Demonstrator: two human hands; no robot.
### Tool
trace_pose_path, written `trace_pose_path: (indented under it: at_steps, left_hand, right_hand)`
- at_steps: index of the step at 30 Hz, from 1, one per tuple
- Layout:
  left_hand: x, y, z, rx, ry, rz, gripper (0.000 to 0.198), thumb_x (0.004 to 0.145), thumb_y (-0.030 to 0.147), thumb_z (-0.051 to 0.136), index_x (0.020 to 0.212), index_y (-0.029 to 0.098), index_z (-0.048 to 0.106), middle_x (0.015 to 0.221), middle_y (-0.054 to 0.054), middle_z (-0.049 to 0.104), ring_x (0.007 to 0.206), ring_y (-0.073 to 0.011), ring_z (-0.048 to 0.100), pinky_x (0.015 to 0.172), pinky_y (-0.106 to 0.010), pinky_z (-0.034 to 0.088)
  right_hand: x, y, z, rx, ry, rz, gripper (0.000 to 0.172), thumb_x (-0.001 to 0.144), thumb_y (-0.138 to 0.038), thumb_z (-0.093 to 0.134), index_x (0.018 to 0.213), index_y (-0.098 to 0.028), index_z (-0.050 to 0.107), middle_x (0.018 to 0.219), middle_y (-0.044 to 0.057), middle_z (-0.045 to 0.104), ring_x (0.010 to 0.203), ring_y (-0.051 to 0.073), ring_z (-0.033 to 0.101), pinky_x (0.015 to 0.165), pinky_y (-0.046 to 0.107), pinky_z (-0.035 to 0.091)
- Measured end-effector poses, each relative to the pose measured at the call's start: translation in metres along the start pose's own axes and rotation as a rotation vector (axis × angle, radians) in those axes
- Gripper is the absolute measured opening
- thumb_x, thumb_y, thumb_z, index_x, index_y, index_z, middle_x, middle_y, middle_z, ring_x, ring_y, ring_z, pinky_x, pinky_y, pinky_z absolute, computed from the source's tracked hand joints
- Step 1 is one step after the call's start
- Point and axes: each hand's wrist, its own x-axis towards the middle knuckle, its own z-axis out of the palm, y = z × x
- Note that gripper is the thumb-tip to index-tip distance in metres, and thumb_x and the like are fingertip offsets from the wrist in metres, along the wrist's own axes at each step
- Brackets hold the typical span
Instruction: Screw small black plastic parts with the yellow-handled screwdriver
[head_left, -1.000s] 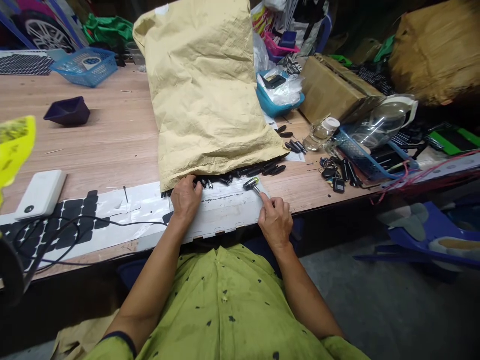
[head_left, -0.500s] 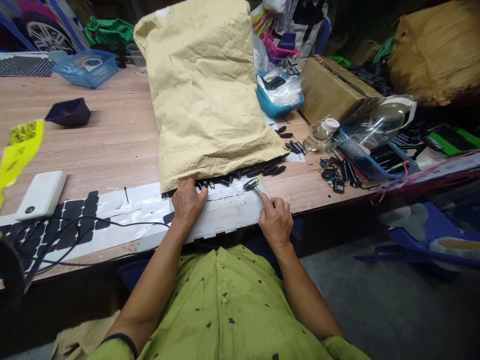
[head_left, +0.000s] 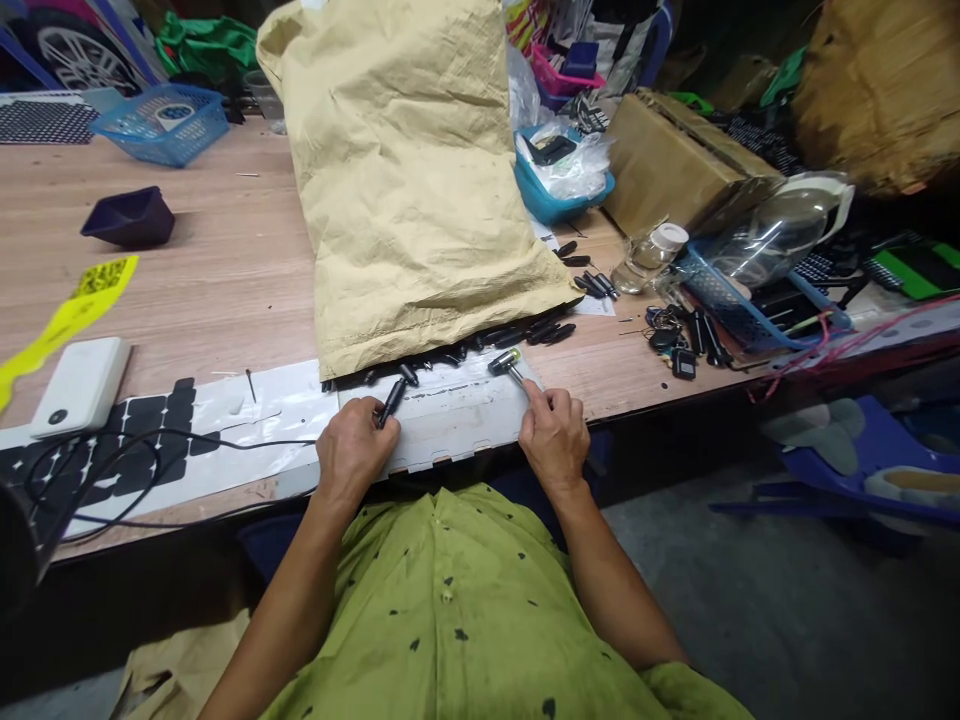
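Note:
My left hand (head_left: pixel 352 445) is closed around a small black cylindrical piece (head_left: pixel 392 402), whose upper end sticks out past the thumb. In my right hand (head_left: pixel 555 438) is a small hammer (head_left: pixel 505 362), its dark metal head with a yellowish face resting over a white board (head_left: pixel 450 420) at the table's front edge. The fingers wrap the hammer's handle, and the handle's lower part is hidden. Just beyond the board, several similar black pieces (head_left: pixel 541 329) lie along the lower edge of a large beige sack (head_left: pixel 409 200).
To the left sit a white power bank (head_left: pixel 81 388), black cables and a dark tray (head_left: pixel 129 217). A glass jar (head_left: pixel 651 257), keys (head_left: pixel 667 330) and a blue basket (head_left: pixel 757 310) with a clear jug (head_left: pixel 784 230) stand to the right. A cardboard box (head_left: pixel 667 165) is behind them.
My left hand has come back from the sack's lower edge toward me, now with a black cylindrical piece in it. My right hand still holds the hammer in nearly the same place.

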Motion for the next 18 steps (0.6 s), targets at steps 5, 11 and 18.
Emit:
trace_pose_path:
  at_steps: [5, 11, 18]
  left_hand:
    - [0.000, -0.001, 0.016, -0.045, 0.114, 0.036, 0.030, 0.084, 0.041, 0.064, 0.106, 0.023, 0.072, 0.104, -0.007, 0.070, 0.094, -0.0276, 0.068, 0.072, -0.035, 0.051]
    - [0.006, -0.012, 0.030, -0.129, 0.193, 0.186, 0.019, 0.091, 0.035, 0.062, 0.103, 0.024, 0.072, 0.098, -0.004, 0.068, 0.087, -0.0235, 0.067, 0.068, -0.032, 0.049]
    - [0.010, -0.004, 0.050, -0.300, 0.157, 0.487, 0.014, 0.087, 0.025, 0.068, 0.099, 0.023, 0.073, 0.091, -0.003, 0.068, 0.086, -0.0220, 0.064, 0.077, -0.033, 0.050]
  right_hand:
    - [0.001, 0.001, 0.000, 0.030, -0.003, 0.007, 0.047, 0.088, -0.009, 0.051, 0.127, -0.026, 0.070, 0.096, 0.009, 0.058, 0.086, 0.024, 0.045, 0.071, 0.033, 0.037]
    - [0.007, 0.011, -0.001, 0.123, -0.021, 0.026, 0.040, 0.091, -0.014, 0.052, 0.124, -0.026, 0.071, 0.091, 0.008, 0.060, 0.083, 0.023, 0.050, 0.071, 0.032, 0.042]
    - [0.003, 0.015, -0.016, 0.419, -0.049, 0.096, 0.040, 0.097, -0.022, 0.047, 0.130, -0.027, 0.069, 0.101, 0.008, 0.070, 0.093, 0.022, 0.066, 0.078, 0.032, 0.054]
